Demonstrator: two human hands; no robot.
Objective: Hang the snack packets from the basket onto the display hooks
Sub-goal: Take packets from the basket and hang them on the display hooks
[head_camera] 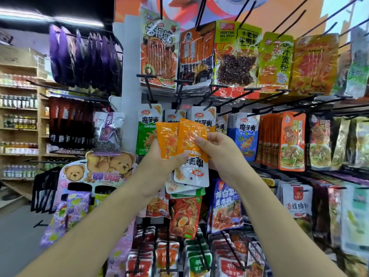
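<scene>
I hold my left hand (159, 154) clamped on a bunch of orange snack packets (180, 137), turned upside down before the display hooks (180, 92). My right hand (216, 148) pinches the front packet's edge. How many packets sit in the bunch I cannot tell; perhaps four.

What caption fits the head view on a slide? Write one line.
Both hands, left hand and right hand, hold orange snack packets upside down before packed display hooks.
</scene>
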